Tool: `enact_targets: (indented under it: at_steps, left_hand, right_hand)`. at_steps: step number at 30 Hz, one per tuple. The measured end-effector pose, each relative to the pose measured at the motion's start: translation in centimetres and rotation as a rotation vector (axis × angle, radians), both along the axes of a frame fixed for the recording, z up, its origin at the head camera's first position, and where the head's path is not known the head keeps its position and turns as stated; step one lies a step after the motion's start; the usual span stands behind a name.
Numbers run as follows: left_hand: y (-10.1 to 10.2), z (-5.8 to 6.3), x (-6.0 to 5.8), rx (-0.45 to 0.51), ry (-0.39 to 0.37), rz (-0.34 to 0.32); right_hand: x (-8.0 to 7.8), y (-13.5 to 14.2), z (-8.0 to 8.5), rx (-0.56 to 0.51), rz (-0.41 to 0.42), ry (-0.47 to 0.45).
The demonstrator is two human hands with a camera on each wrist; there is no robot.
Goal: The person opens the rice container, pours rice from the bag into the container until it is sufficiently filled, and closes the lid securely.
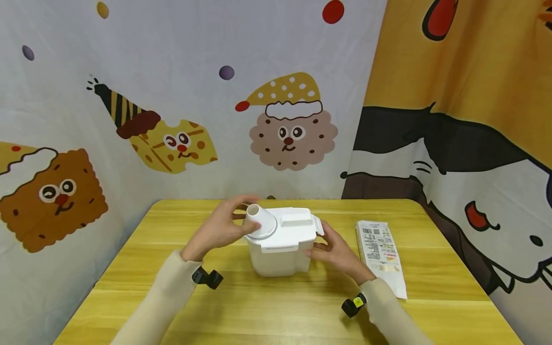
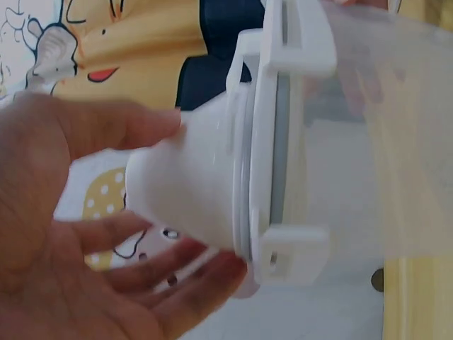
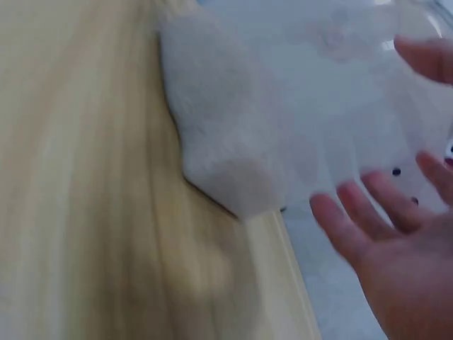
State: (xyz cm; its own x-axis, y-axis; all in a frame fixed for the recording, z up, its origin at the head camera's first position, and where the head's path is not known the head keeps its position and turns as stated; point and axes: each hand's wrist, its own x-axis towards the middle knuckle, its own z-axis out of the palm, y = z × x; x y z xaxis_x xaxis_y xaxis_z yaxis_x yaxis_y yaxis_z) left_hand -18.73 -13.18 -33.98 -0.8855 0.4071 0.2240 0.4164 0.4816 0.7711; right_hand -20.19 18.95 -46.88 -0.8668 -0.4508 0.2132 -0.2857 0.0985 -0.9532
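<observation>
A translucent storage container (image 1: pixel 276 261) with a white clip-on lid (image 1: pixel 297 235) stands upright on the table. From the lid's left part rises a hollow, cone-shaped white cap (image 2: pixel 187 166). My left hand (image 1: pixel 222 223) holds this cap, thumb on the near side and fingers round the far side. At the container's right side is my right hand (image 1: pixel 334 249), its fingers spread and loosely bent beside the wall. The right wrist view shows that hand (image 3: pixel 403 234) blurred, so contact is hard to tell. A pale mass (image 3: pixel 212 106) shows in the container's lower part; its kind is unclear.
A flat white printed packet (image 1: pixel 381 256) lies on the wooden table (image 1: pixel 276 311), right of the container. Behind the table hangs a cartoon-printed cloth (image 1: pixel 185 52), and an orange and black one (image 1: pixel 483 72) hangs on the right.
</observation>
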Motion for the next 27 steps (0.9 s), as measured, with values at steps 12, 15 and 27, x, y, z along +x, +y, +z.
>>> enact_targets:
  at_steps: [12,15,27]
  left_hand:
    - [1.6,-0.9,1.5,0.078,0.051,0.227]
    - [1.6,-0.9,1.1,0.081,0.052,0.216]
    - [0.8,-1.3,-1.5,0.119,-0.029,0.12]
  right_hand:
    - [-2.0,1.0,0.0,-0.112,0.213,-0.038]
    - [-1.9,1.0,-0.1,-0.123,0.197,-0.012]
    - [0.8,-0.7,0.1,0.024,-0.067,0.029]
